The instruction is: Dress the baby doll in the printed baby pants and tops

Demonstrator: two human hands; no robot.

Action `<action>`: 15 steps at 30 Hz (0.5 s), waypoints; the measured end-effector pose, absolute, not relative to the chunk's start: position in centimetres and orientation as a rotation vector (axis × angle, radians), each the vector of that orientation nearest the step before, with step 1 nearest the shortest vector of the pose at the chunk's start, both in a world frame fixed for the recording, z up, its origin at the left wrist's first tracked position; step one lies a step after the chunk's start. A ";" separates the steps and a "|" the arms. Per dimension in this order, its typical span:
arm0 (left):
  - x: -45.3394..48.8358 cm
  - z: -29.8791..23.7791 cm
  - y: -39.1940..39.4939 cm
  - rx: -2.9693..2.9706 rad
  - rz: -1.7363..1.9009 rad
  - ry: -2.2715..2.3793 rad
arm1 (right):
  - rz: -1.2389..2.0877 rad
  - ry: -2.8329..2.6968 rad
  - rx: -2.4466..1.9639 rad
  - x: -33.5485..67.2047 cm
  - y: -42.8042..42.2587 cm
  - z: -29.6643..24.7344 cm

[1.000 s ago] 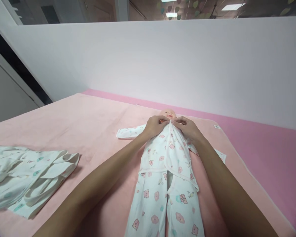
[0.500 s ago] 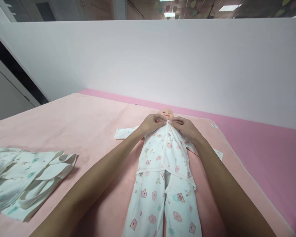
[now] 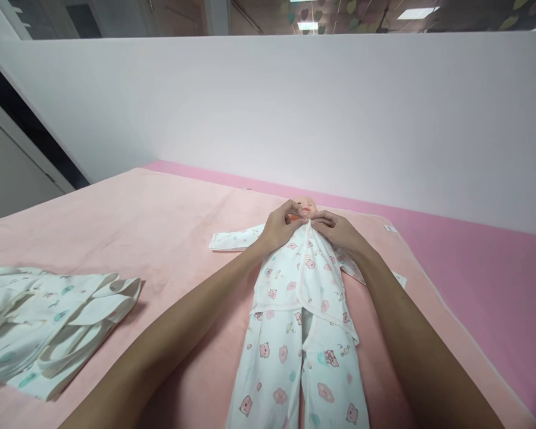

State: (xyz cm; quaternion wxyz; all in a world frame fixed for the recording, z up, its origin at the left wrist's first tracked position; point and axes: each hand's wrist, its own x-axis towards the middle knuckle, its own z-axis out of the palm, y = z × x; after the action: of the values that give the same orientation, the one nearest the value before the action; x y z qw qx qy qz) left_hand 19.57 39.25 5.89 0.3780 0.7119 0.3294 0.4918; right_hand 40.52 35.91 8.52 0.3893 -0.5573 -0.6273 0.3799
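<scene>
Centrally, the white printed top [image 3: 290, 280] lies on a doll [image 3: 310, 205], its neckline right at the fingertips of both hands; the left hand [image 3: 280, 226] arches over the collar, thumb and forefinger brought together on the cloth edge; the right hand [image 3: 337, 229] faces it, thumb and forefinger likewise pinched on the edge, so that the fabric rises to a small peak between them; whether a tie or a snap sits in the pinch is too small to tell. The doll's head shows just beyond the grip; one sleeve [image 3: 232, 240] stretches out to the left of the left hand, and the other runs out under the right forearm; nearer than the grip, matching trousers [image 3: 268, 369] reach down between the forearms, the top's hem overlapping their waist. Beneath everything spreads a peach blanket [image 3: 170, 238]; well to the left of the grip lies a folded printed garment [image 3: 84, 298]; past the hands stands a white wall [image 3: 268, 107].
</scene>
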 end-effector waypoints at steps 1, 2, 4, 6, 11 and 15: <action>19.6 5.9 39.2 1.821 1.255 0.852 | 0.973 -1.612 -1.416 40.7 35.9 8.6; 19.6 6.0 39.1 1.822 1.250 0.867 | 0.989 -1.625 -1.415 40.9 35.9 8.6; 19.6 6.1 39.0 1.820 1.235 0.907 | 1.042 -1.636 -1.407 41.3 35.9 8.5; 19.6 6.0 39.0 1.816 1.232 0.929 | 1.076 -1.596 -1.385 41.5 36.0 8.2; 19.6 5.7 39.3 1.826 1.285 0.850 | 1.074 -1.479 -1.369 41.2 36.2 7.6; 19.8 5.4 39.3 1.830 1.329 0.827 | 1.126 -1.509 -1.385 41.2 36.1 7.8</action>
State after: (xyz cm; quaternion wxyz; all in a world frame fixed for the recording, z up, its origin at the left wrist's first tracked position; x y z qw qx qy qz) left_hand 19.76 39.30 5.38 0.3586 0.7094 0.3204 0.5152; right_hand 41.25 36.12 7.77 0.3914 -0.5453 -0.5942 0.4431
